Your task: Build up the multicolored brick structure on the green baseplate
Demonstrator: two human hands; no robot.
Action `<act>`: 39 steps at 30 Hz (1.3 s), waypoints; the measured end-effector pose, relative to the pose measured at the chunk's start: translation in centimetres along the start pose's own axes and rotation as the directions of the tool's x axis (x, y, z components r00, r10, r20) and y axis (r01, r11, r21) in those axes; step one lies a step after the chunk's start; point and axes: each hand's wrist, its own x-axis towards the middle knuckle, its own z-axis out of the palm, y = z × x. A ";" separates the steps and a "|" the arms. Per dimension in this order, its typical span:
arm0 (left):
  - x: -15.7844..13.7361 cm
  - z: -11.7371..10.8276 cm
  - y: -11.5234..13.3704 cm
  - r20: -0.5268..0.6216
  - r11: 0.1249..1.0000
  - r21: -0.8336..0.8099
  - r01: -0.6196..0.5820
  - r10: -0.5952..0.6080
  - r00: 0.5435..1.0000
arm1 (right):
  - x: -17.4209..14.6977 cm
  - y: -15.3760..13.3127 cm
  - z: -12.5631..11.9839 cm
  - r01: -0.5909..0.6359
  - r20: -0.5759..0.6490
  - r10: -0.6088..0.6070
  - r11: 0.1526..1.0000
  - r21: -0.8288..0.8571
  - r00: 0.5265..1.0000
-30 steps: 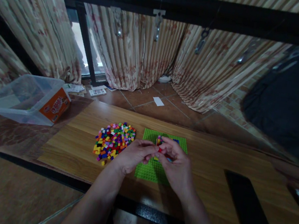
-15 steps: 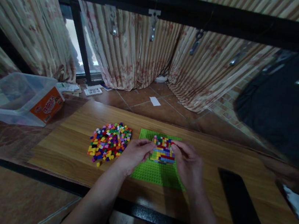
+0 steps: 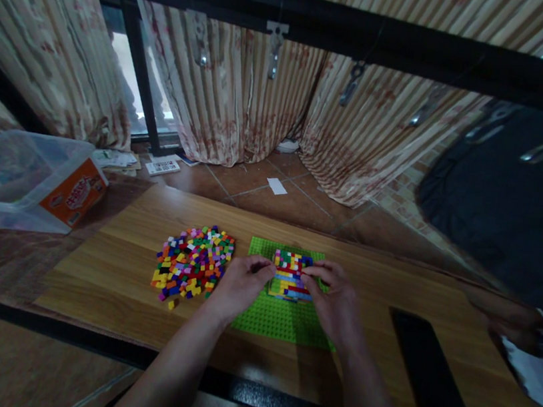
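A block of colourful toy bricks (image 3: 289, 285), built up in rows, stands on the upper part of a green studded baseplate (image 3: 279, 329). My left hand (image 3: 241, 285) is at the block's left edge, thumb and fingers closed in a pinch. Across from it, my right hand (image 3: 337, 302) has its thumb and forefinger closed at the block's right edge, by a red row. Whatever sits between the fingertips of either hand is too small to make out. Left of the baseplate lies a pile of loose toy bricks (image 3: 194, 261), with a single yellow brick (image 3: 171, 304) near it.
The wooden table (image 3: 104, 274) bears a flat black slab (image 3: 432, 374) at the right. A clear plastic bin (image 3: 12, 214) with an orange label stands at the far left. A dark bar (image 3: 298, 12) with hanging metal clips crosses above, before striped curtains (image 3: 217, 88).
My right hand's fingers have come lower on the block's right side, showing more of its top. My left hand stays at the left edge. The whole view has shifted slightly.
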 end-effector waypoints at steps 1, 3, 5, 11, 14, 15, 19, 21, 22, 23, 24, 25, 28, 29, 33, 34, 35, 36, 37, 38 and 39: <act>0.0 0.0 0.0 0.000 1.000 0.003 -0.007 0.007 1.000 | 0.0 0.0 0.1 -0.017 -0.005 0.017 1.000 0.011 1.000; 0.0 0.0 -0.2 0.009 1.000 0.006 -0.026 0.026 1.000 | 0.1 0.0 0.3 -0.067 -0.024 0.068 0.997 0.050 0.997; 0.1 0.0 -0.5 0.023 0.999 0.013 -0.041 0.041 0.999 | 0.2 0.1 0.5 -0.133 -0.034 0.138 0.984 0.122 0.990; 0.4 -0.1 -0.9 0.054 0.996 0.085 -0.035 0.030 0.998 | 0.8 0.0 1.1 -0.352 -0.005 0.386 0.846 0.401 0.923; 0.5 -0.1 -0.9 0.065 0.992 0.123 -0.030 0.022 0.998 | 0.9 -0.4 1.3 -0.433 0.027 0.494 0.734 0.524 0.869; 0.5 -0.1 -0.9 0.063 0.991 0.131 -0.030 0.021 0.998 | 0.9 -0.6 1.3 -0.447 0.038 0.515 0.703 0.553 0.857; 0.6 -0.1 -1.0 0.063 0.988 0.150 -0.033 0.023 0.998 | 1.0 -0.9 1.6 -0.459 0.050 0.554 0.633 0.623 0.831; 0.5 -0.1 -1.1 0.059 0.988 0.151 -0.032 0.023 0.998 | 1.0 -0.8 1.7 -0.452 0.050 0.555 0.619 0.642 0.830; 0.5 -0.1 -1.1 0.052 0.989 0.148 -0.027 0.020 0.998 | 1.0 -0.8 1.8 -0.449 0.050 0.554 0.614 0.649 0.831; 0.5 -0.1 -1.1 0.044 0.990 0.141 -0.021 0.014 0.999 | 1.0 -0.7 1.9 -0.447 0.053 0.554 0.608 0.655 0.831; 0.4 0.0 -1.2 0.039 0.991 0.130 -0.013 0.007 0.999 | 0.9 -0.6 2.0 -0.448 0.055 0.557 0.601 0.661 0.829; 0.4 0.0 -1.2 0.035 0.993 0.116 -0.004 0.000 0.999 | 0.9 -0.6 2.1 -0.448 0.053 0.563 0.594 0.668 0.825; 0.4 0.2 -1.3 0.028 0.998 0.053 0.028 -0.030 0.999 | 0.8 -0.4 2.5 -0.438 0.035 0.570 0.589 0.679 0.821; 0.4 0.3 -1.3 0.021 0.999 0.018 0.047 -0.047 0.999 | 0.7 -0.4 2.6 -0.431 0.024 0.570 0.594 0.680 0.822; 0.3 0.3 -0.8 -0.030 0.975 -0.189 0.116 -0.124 0.992 | 0.5 -0.2 2.5 -0.415 0.015 0.549 0.614 0.671 0.836; 0.2 0.3 -0.6 -0.035 0.963 -0.240 0.121 -0.133 0.990 | 0.4 -0.1 2.4 -0.415 0.023 0.541 0.617 0.669 0.841; 0.2 0.2 -0.5 -0.035 0.951 -0.282 0.123 -0.138 0.990 | 0.4 0.0 2.3 -0.414 0.030 0.533 0.618 0.668 0.846; 0.2 0.2 -0.3 -0.030 0.940 -0.317 0.125 -0.141 0.990 | 0.4 0.1 2.2 -0.410 0.032 0.528 0.618 0.671 0.849; 0.1 0.1 -0.2 -0.024 0.929 -0.347 0.126 -0.143 0.989 | 0.4 0.2 2.1 -0.401 0.022 0.524 0.622 0.673 0.851; 0.1 0.1 -0.1 -0.016 0.920 -0.372 0.127 -0.143 0.990 | 0.5 0.3 2.1 -0.386 0.002 0.520 0.632 0.672 0.854; 0.0 0.1 0.0 -0.006 0.911 -0.392 0.128 -0.141 0.990 | 0.5 0.4 2.0 -0.368 -0.025 0.510 0.652 0.663 0.860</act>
